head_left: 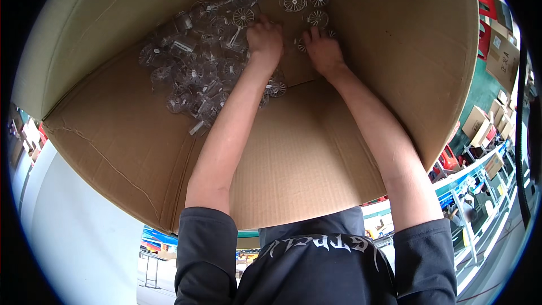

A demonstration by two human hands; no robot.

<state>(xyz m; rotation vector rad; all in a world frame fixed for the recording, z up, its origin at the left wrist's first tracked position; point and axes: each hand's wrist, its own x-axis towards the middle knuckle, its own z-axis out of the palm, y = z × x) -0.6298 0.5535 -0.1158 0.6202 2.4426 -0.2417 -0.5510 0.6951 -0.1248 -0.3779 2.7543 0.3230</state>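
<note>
Left hand (265,39): fingers curled, hold indeterminable; pile of clear parts (195,72) at eight o'clock. Right hand (324,53): fingers bent, slightly parted, hold indeterminable; clear spoked disc (318,18) at twelve o'clock.

two hands (266,40), one cardboard box (299,152), dozens of clear plastic parts (195,72)

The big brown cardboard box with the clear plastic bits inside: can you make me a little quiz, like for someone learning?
1. True or false: the jumbled heap of clear plastic pieces is outside the big brown cardboard box.
2. Which of the person's bare hands is nearer the heap?
3. The clear plastic pieces laid out in the box, right of the heap, are:
A) square
B) round with spokes
C) star-shaped

Key: 1. False, inside. 2. The left hand. 3. B.
</note>
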